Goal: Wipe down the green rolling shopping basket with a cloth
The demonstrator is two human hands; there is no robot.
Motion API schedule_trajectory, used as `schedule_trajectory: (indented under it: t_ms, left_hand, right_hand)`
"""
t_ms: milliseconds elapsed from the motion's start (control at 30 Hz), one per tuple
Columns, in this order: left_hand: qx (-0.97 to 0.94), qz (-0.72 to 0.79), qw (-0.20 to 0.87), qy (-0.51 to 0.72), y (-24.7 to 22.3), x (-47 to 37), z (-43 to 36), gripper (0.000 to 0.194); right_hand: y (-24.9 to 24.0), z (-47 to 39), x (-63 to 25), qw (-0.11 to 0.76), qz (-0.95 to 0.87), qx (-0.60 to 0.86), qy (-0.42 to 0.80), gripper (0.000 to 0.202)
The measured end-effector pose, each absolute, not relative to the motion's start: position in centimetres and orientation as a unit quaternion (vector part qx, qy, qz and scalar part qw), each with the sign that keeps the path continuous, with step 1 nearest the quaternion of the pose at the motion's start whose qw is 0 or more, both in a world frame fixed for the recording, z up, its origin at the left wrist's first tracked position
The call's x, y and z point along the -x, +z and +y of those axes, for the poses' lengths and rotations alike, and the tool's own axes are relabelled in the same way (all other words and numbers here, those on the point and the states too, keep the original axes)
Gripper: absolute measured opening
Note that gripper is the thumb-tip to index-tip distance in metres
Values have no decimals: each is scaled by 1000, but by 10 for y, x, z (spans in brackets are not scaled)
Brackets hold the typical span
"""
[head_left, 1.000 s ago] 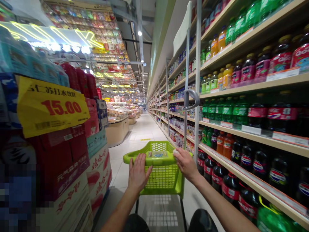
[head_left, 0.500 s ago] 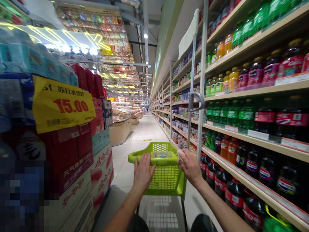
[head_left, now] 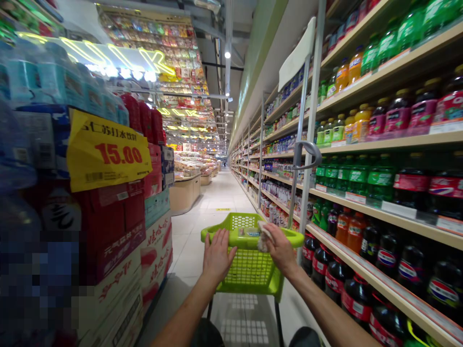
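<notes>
A bright green plastic shopping cart (head_left: 249, 272) stands before me, its handle (head_left: 289, 237) running across the near top edge. My left hand (head_left: 219, 255) lies over the handle's left part, fingers across the top and thumb on the near side. In my right hand (head_left: 280, 248) is a crumpled white cloth (head_left: 264, 236), pinched by the fingers and pressed against the middle of the handle. The cloth partly covers a label panel (head_left: 249, 232) there. My right fingertips are partly hidden by the cloth.
Shelves of drink bottles (head_left: 379, 176) line the right side, with a grey pole and hook (head_left: 306, 154) at their front. Stacked drink cartons (head_left: 119, 231) with a yellow price sign (head_left: 108, 152) stand close on the left. Tiled aisle floor (head_left: 210, 195) runs ahead past produce bins (head_left: 184, 190).
My right hand has slid left along the handle with the cloth, baring the handle's right end. My left hand keeps its place on the handle. The whole view has shifted slightly.
</notes>
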State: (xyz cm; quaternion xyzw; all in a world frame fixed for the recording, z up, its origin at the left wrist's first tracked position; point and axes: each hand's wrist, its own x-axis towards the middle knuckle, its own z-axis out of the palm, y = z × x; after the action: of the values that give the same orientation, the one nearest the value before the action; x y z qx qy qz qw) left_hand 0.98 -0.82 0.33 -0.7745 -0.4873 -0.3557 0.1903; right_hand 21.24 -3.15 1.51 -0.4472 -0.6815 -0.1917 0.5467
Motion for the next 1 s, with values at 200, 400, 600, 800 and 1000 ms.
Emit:
schedule_trajectory:
  t_ms: [200,400,600,800,1000]
  left_hand:
    - [770,-498,166,-363,5,-14,-13,42]
    - [769,-500,174,-358,0,-19,-13,44]
    - [790,-471,189,-344,1,-10,-9,45]
    - [788,-470,184,-352,1,-10,-10,46]
    - [785,-485,186,-338,3,-17,-15,48]
  right_hand:
    - [37,-33,-222,586,-621,511,-96,31]
    - [18,-15,-173,436,-679,543,-231,36]
    - [9,-22,-163,370,-735,497,-276,35]
    - [0,-17,-238,470,-619,545,-313,33]
    - [2,-23,-178,435,-699,488,-289,32]
